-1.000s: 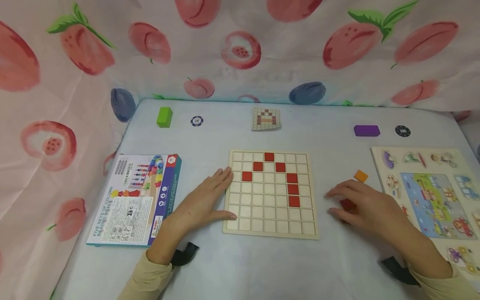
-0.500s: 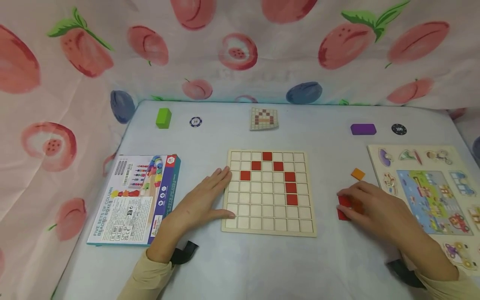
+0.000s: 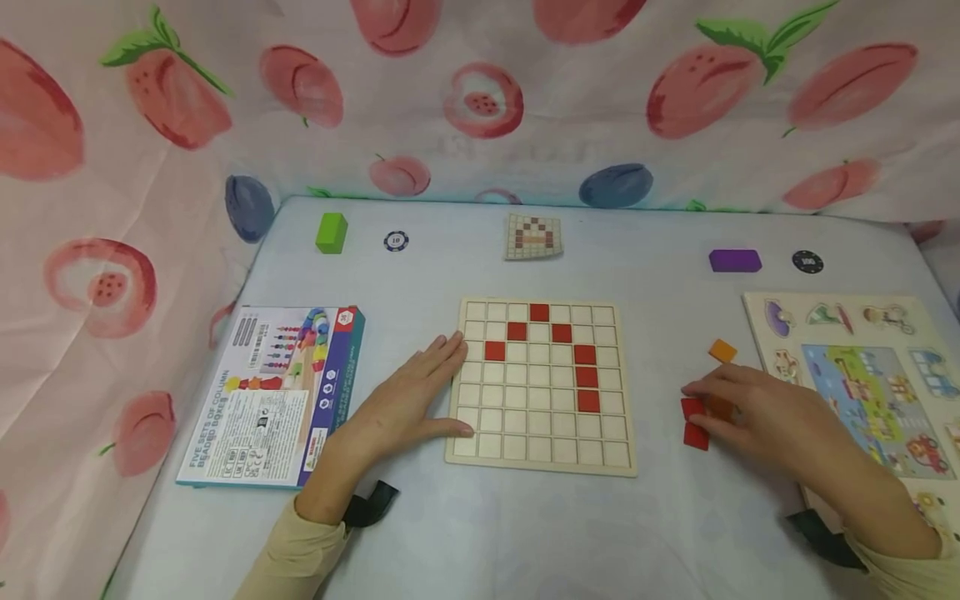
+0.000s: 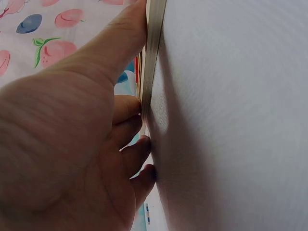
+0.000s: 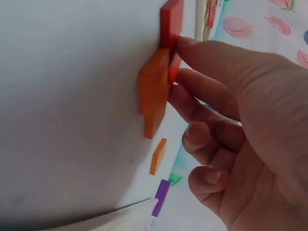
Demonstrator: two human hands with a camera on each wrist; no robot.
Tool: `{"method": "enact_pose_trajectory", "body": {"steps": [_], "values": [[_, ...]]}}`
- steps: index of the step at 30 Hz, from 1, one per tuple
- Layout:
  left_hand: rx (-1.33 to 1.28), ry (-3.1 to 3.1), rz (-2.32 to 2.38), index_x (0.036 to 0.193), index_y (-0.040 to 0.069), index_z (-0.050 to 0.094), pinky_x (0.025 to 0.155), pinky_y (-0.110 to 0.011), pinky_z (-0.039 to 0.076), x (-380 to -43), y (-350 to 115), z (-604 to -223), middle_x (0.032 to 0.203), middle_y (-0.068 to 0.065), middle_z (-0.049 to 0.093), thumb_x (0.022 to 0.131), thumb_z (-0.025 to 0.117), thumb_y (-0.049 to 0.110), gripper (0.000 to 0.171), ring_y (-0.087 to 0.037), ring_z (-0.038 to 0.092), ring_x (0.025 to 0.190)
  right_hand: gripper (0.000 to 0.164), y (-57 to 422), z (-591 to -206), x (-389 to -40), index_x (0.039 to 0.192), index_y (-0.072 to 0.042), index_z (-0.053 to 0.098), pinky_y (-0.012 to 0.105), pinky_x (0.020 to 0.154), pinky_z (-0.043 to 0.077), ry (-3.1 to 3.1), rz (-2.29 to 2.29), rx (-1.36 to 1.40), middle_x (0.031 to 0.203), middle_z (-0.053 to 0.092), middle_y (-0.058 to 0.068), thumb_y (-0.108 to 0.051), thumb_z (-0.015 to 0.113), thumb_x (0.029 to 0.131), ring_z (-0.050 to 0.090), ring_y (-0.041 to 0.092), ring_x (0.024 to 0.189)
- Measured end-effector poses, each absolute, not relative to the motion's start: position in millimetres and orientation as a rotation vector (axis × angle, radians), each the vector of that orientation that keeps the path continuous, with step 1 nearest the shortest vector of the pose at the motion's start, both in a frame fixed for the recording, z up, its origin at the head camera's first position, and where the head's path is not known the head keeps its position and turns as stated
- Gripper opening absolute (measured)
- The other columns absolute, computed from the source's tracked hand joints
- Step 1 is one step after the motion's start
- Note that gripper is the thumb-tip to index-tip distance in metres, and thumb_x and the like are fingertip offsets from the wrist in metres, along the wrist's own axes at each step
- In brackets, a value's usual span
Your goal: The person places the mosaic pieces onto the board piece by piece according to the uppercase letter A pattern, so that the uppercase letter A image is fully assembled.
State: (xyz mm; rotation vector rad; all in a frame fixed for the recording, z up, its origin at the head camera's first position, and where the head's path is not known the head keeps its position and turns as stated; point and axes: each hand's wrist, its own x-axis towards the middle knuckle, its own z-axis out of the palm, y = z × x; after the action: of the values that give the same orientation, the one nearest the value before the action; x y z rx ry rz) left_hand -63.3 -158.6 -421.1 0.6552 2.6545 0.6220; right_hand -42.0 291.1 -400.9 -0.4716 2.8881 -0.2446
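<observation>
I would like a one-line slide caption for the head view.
Left hand against the board, right hand touching a red tile.

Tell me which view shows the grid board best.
The head view shows the grid board from above, with squares and red tiles. The left wrist view gives its edge against the left hand; the right wrist view, only a sliver up top.

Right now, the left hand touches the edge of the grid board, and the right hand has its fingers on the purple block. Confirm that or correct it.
One thing is wrong: the right hand has its fingers on a red tile, as the right wrist view shows. The left hand does touch the edge of the grid board.
</observation>
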Motion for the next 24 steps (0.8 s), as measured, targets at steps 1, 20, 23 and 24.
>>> {"method": "enact_pose_trajectory", "body": {"steps": [1,20,23,24], "values": [[0.655,2.654,0.622,0.17,0.01,0.026,0.138,-0.049,0.022,-63.4,-158.4,-420.8,0.181,-0.003,0.017,0.087,0.084,0.053,0.11,-0.028,0.016,0.169,0.04,291.5,-401.2,-42.4,0.116,-0.017,0.082,0.029,0.06,0.054,2.892,-0.237,-0.466,0.113,0.077,0.009,-0.036,0.092,0.083,0.065,0.016,0.084],[0.649,2.647,0.621,0.17,0.011,0.025,0.138,-0.05,0.022,-64.0,-158.8,-421.4,0.181,-0.002,0.015,0.086,0.085,0.054,0.111,-0.027,0.014,0.169,0.031,253.2,-395.6,-57.3,0.111,-0.02,0.083,0.021,0.051,0.046,3.09,-0.351,-0.729,0.103,0.077,-0.001,-0.029,0.09,0.082,0.07,0.014,0.081],[0.644,2.645,0.629,0.17,0.011,0.025,0.138,-0.05,0.022,-64.0,-158.8,-421.6,0.181,-0.002,0.015,0.086,0.085,0.054,0.111,-0.027,0.014,0.17,0.032,223.6,-394.5,-64.1,0.114,-0.018,0.083,0.025,0.056,0.054,3.073,-0.375,-0.759,0.106,0.077,0.001,-0.029,0.089,0.085,0.073,0.016,0.086],[0.644,2.644,0.633,0.17,0.011,0.025,0.138,-0.05,0.022,-64.0,-158.8,-421.5,0.181,-0.002,0.015,0.086,0.085,0.054,0.111,-0.027,0.014,0.17,0.032,212.7,-394.7,-65.9,0.115,-0.017,0.083,0.027,0.059,0.056,3.059,-0.383,-0.77,0.106,0.077,0.001,-0.029,0.089,0.086,0.073,0.016,0.086]]}}
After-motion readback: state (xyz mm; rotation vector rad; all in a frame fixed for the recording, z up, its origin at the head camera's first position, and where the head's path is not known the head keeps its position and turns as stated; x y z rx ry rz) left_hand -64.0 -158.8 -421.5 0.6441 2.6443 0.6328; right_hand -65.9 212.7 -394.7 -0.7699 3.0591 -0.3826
